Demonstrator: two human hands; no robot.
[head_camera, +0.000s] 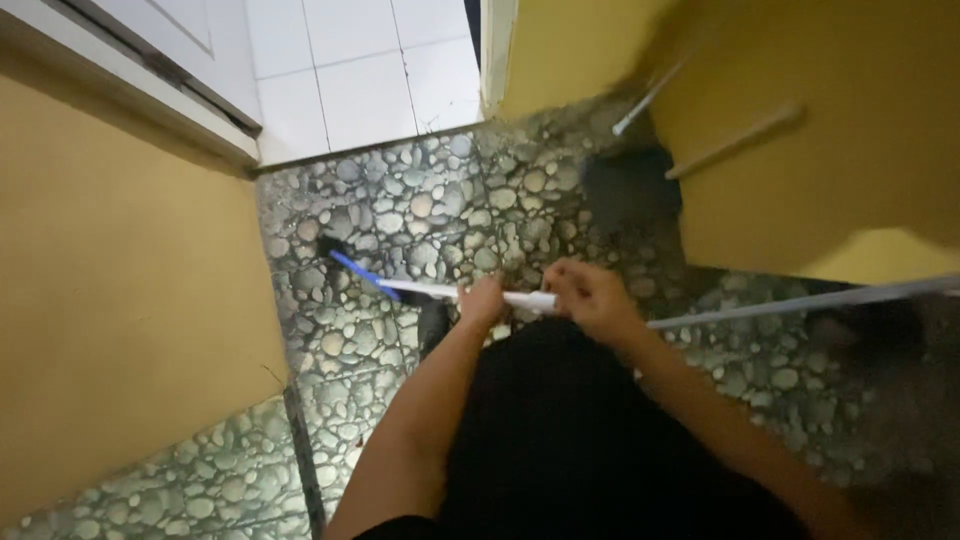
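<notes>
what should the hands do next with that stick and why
Probably draw the white and blue handle back toward the body: both the left hand and right hand grip it, and its dark head lies stretched out on the pebble floor.

Pebble-patterned floor (400, 210) with white tiles (360, 80) beyond, dark broom head (330, 247) on it.

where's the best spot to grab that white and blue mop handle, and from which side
Grip the white and blue handle on its white upper stretch, about where the left hand and right hand wrap it now. It is a thin round pole slanting down to the pebble-pattern floor, so probably come from above and close the fingers around it. The blue lower end sits too near the floor for leverage.
</notes>
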